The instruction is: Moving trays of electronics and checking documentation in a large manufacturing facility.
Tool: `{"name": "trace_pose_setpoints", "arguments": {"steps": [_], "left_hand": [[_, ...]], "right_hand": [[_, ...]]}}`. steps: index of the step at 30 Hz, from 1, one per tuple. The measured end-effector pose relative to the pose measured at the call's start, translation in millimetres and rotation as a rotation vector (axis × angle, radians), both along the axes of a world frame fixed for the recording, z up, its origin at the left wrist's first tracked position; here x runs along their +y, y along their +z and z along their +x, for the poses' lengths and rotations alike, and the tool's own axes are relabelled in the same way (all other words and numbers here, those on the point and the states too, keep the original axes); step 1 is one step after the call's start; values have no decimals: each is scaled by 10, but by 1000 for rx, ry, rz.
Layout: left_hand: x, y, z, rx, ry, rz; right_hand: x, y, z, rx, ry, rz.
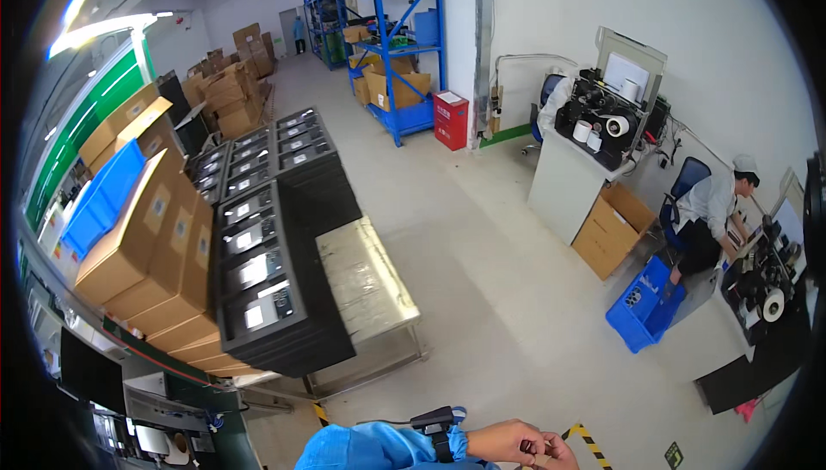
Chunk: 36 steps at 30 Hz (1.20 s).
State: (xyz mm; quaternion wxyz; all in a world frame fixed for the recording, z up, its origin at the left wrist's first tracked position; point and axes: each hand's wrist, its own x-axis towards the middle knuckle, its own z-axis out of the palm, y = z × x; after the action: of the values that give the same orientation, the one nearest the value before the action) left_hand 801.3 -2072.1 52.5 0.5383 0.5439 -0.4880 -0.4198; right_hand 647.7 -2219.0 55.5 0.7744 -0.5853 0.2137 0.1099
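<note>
One left hand [514, 441] shows at the lower edge, its fingers curled narrow; whether they pinch something small, or meet the right hand, cannot be told. The step seems to be close finger work, apart from the stacked black trays [297, 348] on the metal surface [366, 274]. Touching those would call for reaching forward-left, fingers opened.
</note>
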Motion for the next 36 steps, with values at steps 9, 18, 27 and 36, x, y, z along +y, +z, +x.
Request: {"name": "trace_pose_setpoints", "arguments": {"steps": [9, 18, 27, 36], "left_hand": [[-1484, 214, 250, 188, -68, 141], [-3421, -183, -836, 615, -204, 263], [-5622, -20, -2444, 143, -513, 175], [-7373, -393, -3226, 75, -645, 117]], "right_hand": [[-1191, -125, 118, -115, -331, 321], [-3002, -170, -988, -167, -337, 113], [-4399, -210, -2803, -160, -850, 152], [-5843, -516, -3622, -268, -954, 254]]}}
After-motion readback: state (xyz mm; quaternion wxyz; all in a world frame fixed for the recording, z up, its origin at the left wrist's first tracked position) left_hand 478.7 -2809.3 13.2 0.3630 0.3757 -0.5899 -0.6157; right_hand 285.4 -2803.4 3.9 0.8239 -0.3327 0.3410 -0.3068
